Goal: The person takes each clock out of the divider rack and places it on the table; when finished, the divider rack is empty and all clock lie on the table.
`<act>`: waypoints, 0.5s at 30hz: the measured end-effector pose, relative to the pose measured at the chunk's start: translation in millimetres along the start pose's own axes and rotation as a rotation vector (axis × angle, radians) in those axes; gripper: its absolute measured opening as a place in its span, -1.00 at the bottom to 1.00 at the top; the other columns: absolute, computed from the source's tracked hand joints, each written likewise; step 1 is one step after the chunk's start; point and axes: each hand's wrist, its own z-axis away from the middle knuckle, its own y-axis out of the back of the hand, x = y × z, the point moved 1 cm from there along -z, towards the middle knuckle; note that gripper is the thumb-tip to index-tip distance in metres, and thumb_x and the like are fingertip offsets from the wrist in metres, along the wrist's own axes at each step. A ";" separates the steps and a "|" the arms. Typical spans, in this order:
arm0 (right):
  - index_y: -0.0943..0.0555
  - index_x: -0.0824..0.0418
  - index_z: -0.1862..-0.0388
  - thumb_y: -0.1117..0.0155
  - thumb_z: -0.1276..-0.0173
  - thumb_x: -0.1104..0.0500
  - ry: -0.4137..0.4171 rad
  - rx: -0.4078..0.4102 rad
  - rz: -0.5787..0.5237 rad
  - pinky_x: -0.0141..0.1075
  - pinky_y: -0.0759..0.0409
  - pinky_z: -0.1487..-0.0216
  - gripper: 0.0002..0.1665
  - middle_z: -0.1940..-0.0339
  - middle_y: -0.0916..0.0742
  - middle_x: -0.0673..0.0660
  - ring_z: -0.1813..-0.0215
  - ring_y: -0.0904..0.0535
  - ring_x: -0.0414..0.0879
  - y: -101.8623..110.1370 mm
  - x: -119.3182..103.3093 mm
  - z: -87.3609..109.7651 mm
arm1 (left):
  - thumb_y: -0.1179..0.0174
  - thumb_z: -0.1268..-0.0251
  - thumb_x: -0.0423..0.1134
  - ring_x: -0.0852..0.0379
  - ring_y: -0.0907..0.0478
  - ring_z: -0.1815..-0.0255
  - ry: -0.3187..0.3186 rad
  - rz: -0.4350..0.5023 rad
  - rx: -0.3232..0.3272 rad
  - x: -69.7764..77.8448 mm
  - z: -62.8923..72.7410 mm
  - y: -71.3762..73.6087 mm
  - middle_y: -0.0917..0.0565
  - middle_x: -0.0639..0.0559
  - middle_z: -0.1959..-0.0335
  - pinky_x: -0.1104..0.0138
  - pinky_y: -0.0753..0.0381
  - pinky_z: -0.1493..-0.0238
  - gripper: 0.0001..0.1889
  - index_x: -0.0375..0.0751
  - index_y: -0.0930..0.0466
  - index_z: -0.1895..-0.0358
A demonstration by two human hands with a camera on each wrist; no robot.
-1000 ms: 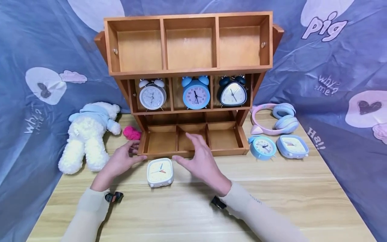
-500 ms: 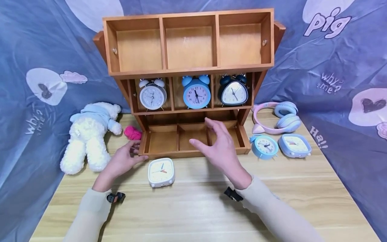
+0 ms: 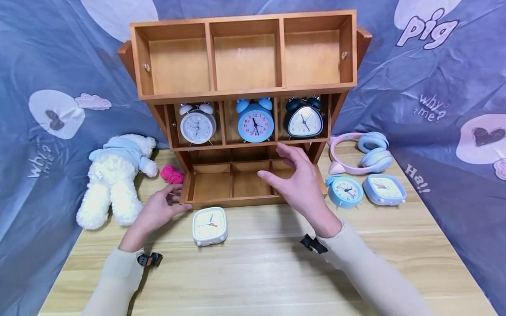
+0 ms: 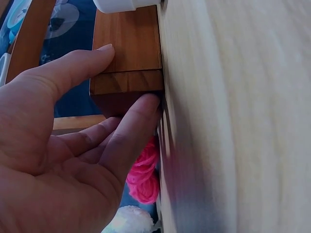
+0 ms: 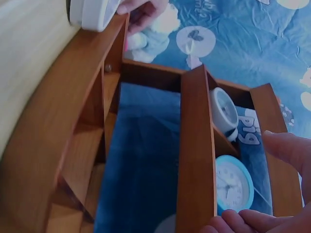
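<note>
A three-tier wooden shelf (image 3: pixel 245 93) stands at the back of the table, each tier split into three compartments. My left hand (image 3: pixel 156 211) grips the bottom tier's front left corner; in the left wrist view the thumb lies on its front face (image 4: pixel 130 46) and the fingers press its side. My right hand (image 3: pixel 300 184) is raised in front of the bottom tier's right compartment, fingers and thumb spread, holding nothing. The middle tier holds a white twin-bell alarm clock (image 3: pixel 197 126), a blue one (image 3: pixel 255 125) and a dark one (image 3: pixel 305 122). Before the shelf lies a square white clock (image 3: pixel 209 226).
Right of the shelf are a light blue round alarm clock (image 3: pixel 345 192), a blue square clock (image 3: pixel 384 189) and pink-and-blue headphones (image 3: pixel 373 160). To the left lie a white plush toy (image 3: pixel 114 180) and pink yarn (image 3: pixel 171 174). A blue printed cloth (image 3: pixel 419 79) hangs behind.
My right hand has moved right, away from the square white clock, to before the bottom tier's right compartment. My left hand has stayed at the shelf corner.
</note>
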 end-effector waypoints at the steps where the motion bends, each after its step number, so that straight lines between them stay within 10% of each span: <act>1: -0.57 0.10 -0.61 -0.78 -0.31 -0.02 0.001 0.014 0.003 0.00 -0.57 -0.64 -0.05 -0.51 -0.67 0.08 -0.52 -0.63 0.10 1.9 0.1 -1.9 | -0.59 -0.40 -0.03 -0.25 -0.74 -0.27 0.000 0.001 0.000 -0.3 0.4 0.0 -0.75 -0.38 -0.31 0.14 -0.71 -0.18 -0.11 -0.36 -0.40 -0.65; 15: -0.59 0.22 -0.60 -0.78 -0.30 0.08 0.074 0.301 0.010 -0.05 -0.59 -0.59 -0.07 -0.39 -0.66 0.23 -0.41 -0.63 0.05 34.4 -2.7 -22.5 | -0.57 -0.43 -0.01 -0.24 -0.74 -0.27 -0.019 -0.007 0.006 -2.1 2.5 0.3 -0.76 -0.36 -0.28 0.04 -0.72 -0.23 -0.11 -0.37 -0.39 -0.66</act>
